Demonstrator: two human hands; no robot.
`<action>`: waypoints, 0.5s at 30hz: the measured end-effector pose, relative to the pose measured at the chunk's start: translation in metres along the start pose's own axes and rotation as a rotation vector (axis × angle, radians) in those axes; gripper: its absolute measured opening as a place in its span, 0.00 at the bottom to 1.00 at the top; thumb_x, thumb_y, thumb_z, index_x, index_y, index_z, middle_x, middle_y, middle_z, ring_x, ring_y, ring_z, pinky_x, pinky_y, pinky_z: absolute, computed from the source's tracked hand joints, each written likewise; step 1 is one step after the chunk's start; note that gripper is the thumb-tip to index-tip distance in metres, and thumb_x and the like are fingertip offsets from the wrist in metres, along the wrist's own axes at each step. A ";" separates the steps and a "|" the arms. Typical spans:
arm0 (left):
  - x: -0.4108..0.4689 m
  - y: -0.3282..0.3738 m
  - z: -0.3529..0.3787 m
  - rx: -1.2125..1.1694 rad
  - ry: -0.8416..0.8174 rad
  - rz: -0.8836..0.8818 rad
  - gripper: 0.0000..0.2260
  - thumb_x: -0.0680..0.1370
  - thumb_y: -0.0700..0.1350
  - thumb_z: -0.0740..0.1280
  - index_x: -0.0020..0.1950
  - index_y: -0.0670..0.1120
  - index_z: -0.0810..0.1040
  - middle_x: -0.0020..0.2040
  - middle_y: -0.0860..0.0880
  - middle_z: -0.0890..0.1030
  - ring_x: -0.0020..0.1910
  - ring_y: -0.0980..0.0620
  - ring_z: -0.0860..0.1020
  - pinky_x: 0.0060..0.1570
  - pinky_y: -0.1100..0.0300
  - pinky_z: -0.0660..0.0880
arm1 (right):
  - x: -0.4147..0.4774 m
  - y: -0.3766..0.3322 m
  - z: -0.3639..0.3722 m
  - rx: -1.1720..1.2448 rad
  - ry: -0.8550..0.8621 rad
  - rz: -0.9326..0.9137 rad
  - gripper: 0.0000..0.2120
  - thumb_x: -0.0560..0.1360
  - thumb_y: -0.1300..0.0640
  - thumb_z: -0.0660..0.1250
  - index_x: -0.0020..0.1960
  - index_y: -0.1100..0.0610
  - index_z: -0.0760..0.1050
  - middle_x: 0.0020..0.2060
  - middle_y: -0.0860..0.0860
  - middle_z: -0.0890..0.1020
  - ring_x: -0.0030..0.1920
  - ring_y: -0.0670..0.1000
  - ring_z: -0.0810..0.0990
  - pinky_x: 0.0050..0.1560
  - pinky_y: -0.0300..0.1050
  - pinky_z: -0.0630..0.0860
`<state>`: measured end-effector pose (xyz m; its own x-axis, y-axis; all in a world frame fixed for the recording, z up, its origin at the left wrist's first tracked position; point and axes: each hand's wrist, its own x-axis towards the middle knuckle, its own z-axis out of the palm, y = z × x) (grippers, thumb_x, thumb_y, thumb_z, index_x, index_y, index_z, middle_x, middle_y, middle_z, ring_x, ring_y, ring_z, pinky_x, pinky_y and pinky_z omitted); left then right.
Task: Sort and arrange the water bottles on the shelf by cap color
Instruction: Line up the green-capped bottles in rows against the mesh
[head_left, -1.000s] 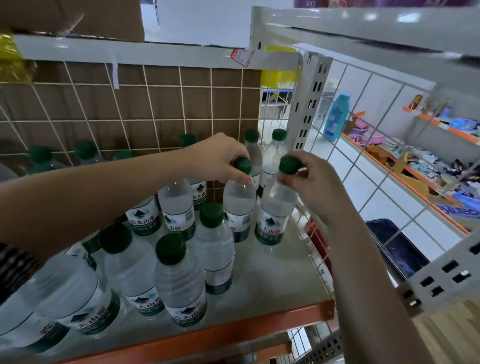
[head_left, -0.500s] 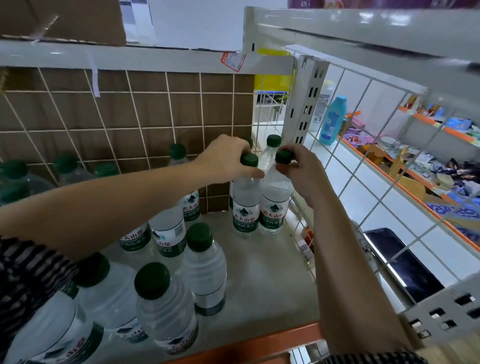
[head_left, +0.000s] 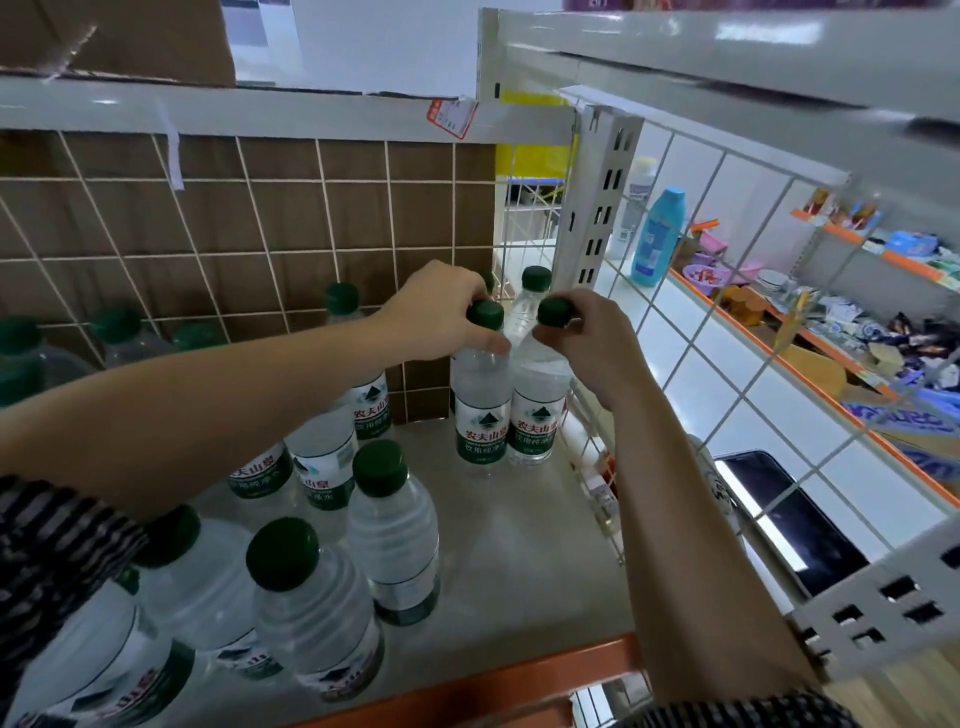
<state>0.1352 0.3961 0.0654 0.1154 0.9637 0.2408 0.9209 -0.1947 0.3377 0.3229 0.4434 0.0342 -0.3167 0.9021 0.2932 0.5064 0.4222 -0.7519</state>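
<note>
Two clear water bottles with dark green caps stand side by side at the back right of the grey shelf (head_left: 519, 551). My left hand (head_left: 441, 312) grips the cap and neck of the left bottle (head_left: 480, 410). My right hand (head_left: 587, 348) pinches the cap of the right bottle (head_left: 535, 410), which stands next to the wire side panel. Another green-capped bottle (head_left: 532, 291) stands behind them in the corner. Several more green-capped bottles (head_left: 389, 530) fill the shelf's left and front.
A wire grid backs the shelf in front of brown cardboard (head_left: 260, 208). The white wire side panel (head_left: 727, 364) closes the right side. An orange edge (head_left: 467, 686) runs along the shelf front. Beyond the panel stand a blue bottle (head_left: 657, 236) and a neighbouring shelf of goods.
Both hands have carried the two bottles from mid-shelf back toward the right rear corner, where they now stand upright on the shelf close together.
</note>
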 end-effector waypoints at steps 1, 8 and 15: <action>0.000 0.001 0.001 -0.007 0.014 -0.012 0.18 0.70 0.59 0.76 0.39 0.48 0.73 0.33 0.52 0.74 0.33 0.56 0.72 0.32 0.61 0.64 | 0.001 0.001 0.000 0.001 0.000 0.007 0.13 0.72 0.58 0.73 0.55 0.51 0.76 0.45 0.43 0.76 0.49 0.47 0.74 0.43 0.33 0.64; -0.008 0.001 -0.004 -0.035 -0.079 -0.067 0.18 0.72 0.57 0.74 0.51 0.46 0.75 0.41 0.51 0.77 0.40 0.53 0.76 0.38 0.60 0.72 | -0.006 -0.009 0.004 -0.002 0.017 0.060 0.25 0.71 0.57 0.75 0.67 0.54 0.73 0.57 0.50 0.79 0.59 0.51 0.77 0.57 0.41 0.69; -0.054 -0.017 -0.071 0.007 -0.064 -0.108 0.17 0.76 0.57 0.69 0.62 0.52 0.75 0.52 0.57 0.80 0.47 0.66 0.76 0.50 0.65 0.74 | -0.013 -0.075 -0.001 0.026 0.124 -0.228 0.17 0.76 0.58 0.69 0.65 0.53 0.77 0.62 0.49 0.80 0.60 0.45 0.76 0.61 0.39 0.70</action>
<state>0.0864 0.3347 0.1115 0.0387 0.9888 0.1443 0.9318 -0.0878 0.3521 0.2899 0.4003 0.0876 -0.3189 0.7888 0.5255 0.4120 0.6146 -0.6726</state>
